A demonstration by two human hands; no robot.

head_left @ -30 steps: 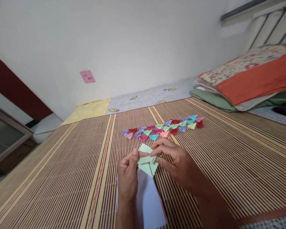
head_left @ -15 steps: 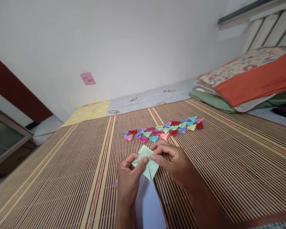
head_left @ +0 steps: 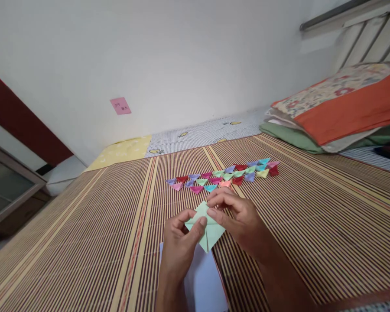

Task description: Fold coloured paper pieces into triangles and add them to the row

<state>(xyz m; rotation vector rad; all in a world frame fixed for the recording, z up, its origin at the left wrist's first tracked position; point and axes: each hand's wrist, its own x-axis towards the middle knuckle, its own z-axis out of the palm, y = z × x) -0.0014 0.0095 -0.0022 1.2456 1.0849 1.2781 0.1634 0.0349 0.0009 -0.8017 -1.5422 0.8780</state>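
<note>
1. Now, straight into the folding: green paper (head_left: 214, 235) held between both hands, just on the near side of the small folded pieces (head_left: 215, 180), turned diamond-wise with one corner pointing back towards the camera.
2. On the left hand (head_left: 179, 245): thumb laid on the upper face, close to the middle, index finger by the left corner, fingers grasping the paper in a pinch.
3. Over to the right hand (head_left: 243, 223): thumb on the upper right edge, fingers curled near the far corner, also grasping the paper; exact hold underneath hidden, impossible to tell.
4. Plain to see on the paper: a line running across, a seam running down the lower half to the near corner. Probably mid-fold, then, lining up layers and setting a crease.
5. Beyond, on the striped mat (head_left: 312, 208): the small folded pieces in slanting rows, red, blue, green, pink, yellow. Below, a pale blue sheet or cover (head_left: 205, 281), partly behind the left forearm.
6. As for the next move: calls, most likely, for a steady left pinch and a light right-hand press along the edge. Careful, though: easy to skew, so corners matched first.
</note>
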